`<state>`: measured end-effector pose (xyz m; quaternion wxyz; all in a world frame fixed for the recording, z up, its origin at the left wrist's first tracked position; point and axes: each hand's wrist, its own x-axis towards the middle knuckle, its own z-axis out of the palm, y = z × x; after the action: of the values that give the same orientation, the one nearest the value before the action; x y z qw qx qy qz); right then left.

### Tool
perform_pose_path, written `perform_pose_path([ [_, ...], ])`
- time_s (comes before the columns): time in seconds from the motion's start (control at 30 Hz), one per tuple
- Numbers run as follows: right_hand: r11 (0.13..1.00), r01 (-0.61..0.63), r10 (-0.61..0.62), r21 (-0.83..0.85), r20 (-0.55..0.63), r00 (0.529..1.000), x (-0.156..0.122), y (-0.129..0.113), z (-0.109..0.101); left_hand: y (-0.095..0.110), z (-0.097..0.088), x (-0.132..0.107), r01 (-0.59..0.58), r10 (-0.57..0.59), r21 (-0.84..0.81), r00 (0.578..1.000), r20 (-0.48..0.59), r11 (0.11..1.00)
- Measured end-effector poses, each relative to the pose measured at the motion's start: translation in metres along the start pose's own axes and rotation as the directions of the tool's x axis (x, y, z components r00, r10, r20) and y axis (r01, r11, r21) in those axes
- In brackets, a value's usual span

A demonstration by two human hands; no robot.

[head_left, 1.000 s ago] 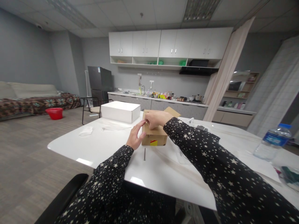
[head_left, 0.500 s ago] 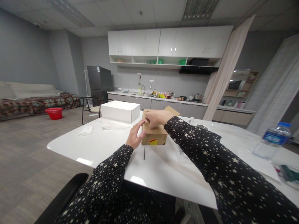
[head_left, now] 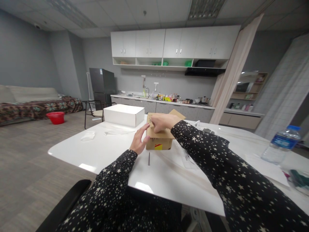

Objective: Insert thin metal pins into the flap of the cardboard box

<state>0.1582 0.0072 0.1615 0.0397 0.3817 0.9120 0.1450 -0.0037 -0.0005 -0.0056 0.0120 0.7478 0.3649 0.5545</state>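
A brown cardboard box (head_left: 152, 145) with a red and yellow label sits on the white table, one flap (head_left: 178, 113) raised at its far right. Small dark marks run along the edges of its top. My left hand (head_left: 139, 140) rests against the box's left side, fingers stretched out and thumb apart. On top of the box, my right hand (head_left: 162, 122) is closed with its fingertips pointing down; whatever they grip is hidden. A thin dark rod, perhaps a screwdriver or long nail (head_left: 149, 159), lies on the table in front of the box.
A white box (head_left: 123, 116) stands at the back left of the table (head_left: 72, 151), near a crumpled white tissue (head_left: 88, 136). Clear plastic packaging (head_left: 189, 160) lies beneath my right forearm. A water bottle (head_left: 281, 145) with a blue cap stands at the right.
My right hand has shifted very slightly to the right on the box top, uncovering more of the dark marks by the left edge. My left hand stays in place.
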Motion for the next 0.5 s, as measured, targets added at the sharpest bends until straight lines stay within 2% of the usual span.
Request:
perform_pose_path([
  [0.23,0.996,0.023,-0.019,0.086,-0.040,0.999,-0.005,0.002,-0.001,-0.002,-0.002,0.000,0.017,-0.017,-0.003,1.000,0.006,1.000],
  [0.43,0.965,0.044,0.025,0.258,-0.256,0.966,-0.019,0.009,0.015,-0.002,-0.001,-0.001,-0.005,0.005,-0.009,1.000,-0.004,1.000],
  [0.5,0.942,0.046,0.064,0.334,-0.313,0.947,-0.024,0.013,0.023,0.000,0.000,-0.002,-0.021,0.021,-0.002,0.997,-0.073,1.000],
])
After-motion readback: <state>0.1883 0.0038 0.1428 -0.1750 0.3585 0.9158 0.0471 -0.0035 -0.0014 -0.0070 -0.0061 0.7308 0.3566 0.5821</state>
